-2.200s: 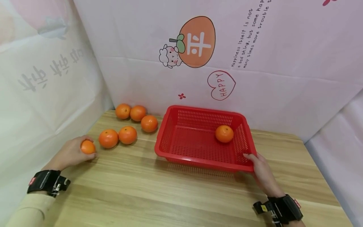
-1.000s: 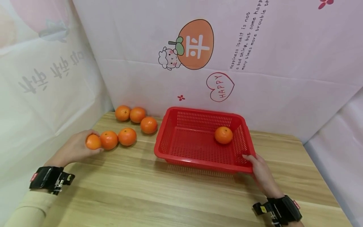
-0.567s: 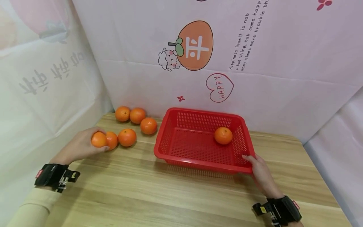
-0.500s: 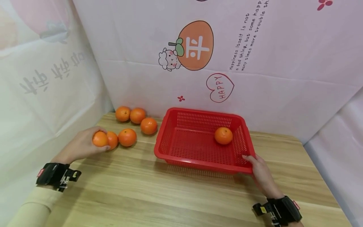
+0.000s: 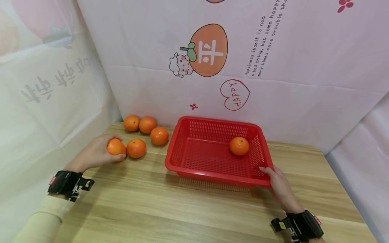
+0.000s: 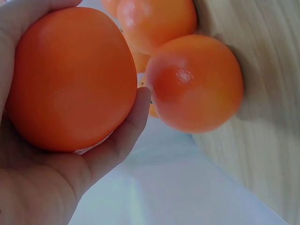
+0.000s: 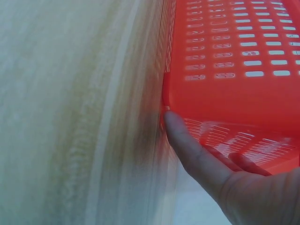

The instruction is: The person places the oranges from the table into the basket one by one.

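In the head view my left hand [image 5: 98,152] holds a mandarin orange [image 5: 116,146], thumb and fingers curled round its sides. Seen from the left wrist, that held fruit fills the palm, and a second mandarin orange [image 6: 194,84] lies on the table just beyond the fingertips. From above, the held fruit mostly covers the one beneath it. My right hand [image 5: 282,187] grips the near right corner of a red plastic basket [image 5: 212,174], thumb over the rim. The right wrist view has its fingers [image 7: 187,147] under the basket's slotted wall. One mandarin orange [image 5: 239,146] sits inside the basket, toward the right.
Right of the held fruit sits another mandarin orange [image 5: 136,148]. Behind stand three more, including a mandarin orange [image 5: 159,136] close to the basket's left side. A printed white cloth [image 5: 146,87] hangs along the back and left of the wooden table [image 5: 158,212].
My left hand has carried its mandarin orange rightward and slightly away from me, over the neighbouring one, which is now mostly hidden. My right hand and the basket keep their place.
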The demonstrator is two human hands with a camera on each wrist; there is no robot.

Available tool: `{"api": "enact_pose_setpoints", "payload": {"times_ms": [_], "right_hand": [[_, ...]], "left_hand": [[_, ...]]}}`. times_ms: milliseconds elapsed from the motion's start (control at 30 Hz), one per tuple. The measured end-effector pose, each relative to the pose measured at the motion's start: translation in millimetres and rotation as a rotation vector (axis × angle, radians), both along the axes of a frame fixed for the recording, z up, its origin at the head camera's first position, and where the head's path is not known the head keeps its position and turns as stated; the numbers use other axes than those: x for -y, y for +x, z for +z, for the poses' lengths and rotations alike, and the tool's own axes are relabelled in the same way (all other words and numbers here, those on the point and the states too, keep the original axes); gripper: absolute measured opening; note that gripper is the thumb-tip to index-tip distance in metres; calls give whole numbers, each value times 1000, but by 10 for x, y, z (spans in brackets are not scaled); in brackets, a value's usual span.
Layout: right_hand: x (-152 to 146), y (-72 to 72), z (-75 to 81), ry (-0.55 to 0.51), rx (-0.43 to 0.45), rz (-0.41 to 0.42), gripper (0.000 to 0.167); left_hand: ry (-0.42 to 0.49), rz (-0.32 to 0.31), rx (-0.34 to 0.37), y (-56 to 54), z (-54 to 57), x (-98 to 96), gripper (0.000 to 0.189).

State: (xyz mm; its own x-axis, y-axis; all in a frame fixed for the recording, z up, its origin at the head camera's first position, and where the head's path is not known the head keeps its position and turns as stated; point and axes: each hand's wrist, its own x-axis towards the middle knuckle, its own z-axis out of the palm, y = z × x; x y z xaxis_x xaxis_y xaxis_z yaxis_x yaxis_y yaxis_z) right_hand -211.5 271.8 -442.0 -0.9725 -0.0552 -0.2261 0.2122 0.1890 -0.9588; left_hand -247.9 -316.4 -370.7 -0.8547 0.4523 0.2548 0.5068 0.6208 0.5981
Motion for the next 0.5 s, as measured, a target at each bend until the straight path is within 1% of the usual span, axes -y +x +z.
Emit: {"api": "enact_pose_setpoints", "payload": {"times_ms": [33, 67, 100, 167, 200, 267, 300, 367, 467, 500], "right_hand": [[0, 3, 1, 2, -1, 3, 60], [-2, 4, -1, 7, -5, 4, 60], [-2, 7, -2, 7, -5, 5, 61], [-2, 8, -6, 7, -6, 4, 61], [-1, 8, -7, 11, -8, 4, 60], [1, 5, -11, 10, -3, -3, 60], [2, 4, -12, 7, 3, -7, 60], [6, 2, -13, 8, 11, -15, 60], [9, -3, -16, 7, 15, -24, 59], [10, -2, -15, 7, 16, -23, 59]], "left_hand": [[46, -67, 20, -1, 42, -51, 59], [101, -144, 57, -7, 81, -98, 63], [136, -195, 91, -7, 127, -156, 66], [107, -159, 48, 36, 195, -194, 65], [96, -154, 38, 30, 211, -212, 64], [59, -112, 6, 21, 217, -220, 59], [32, -89, -16, 6, 208, -216, 57], [1, -70, -49, -42, 163, -189, 54], [-32, -25, -71, -130, 68, -129, 51], [-37, -7, -70, -161, 38, -115, 46]]}}
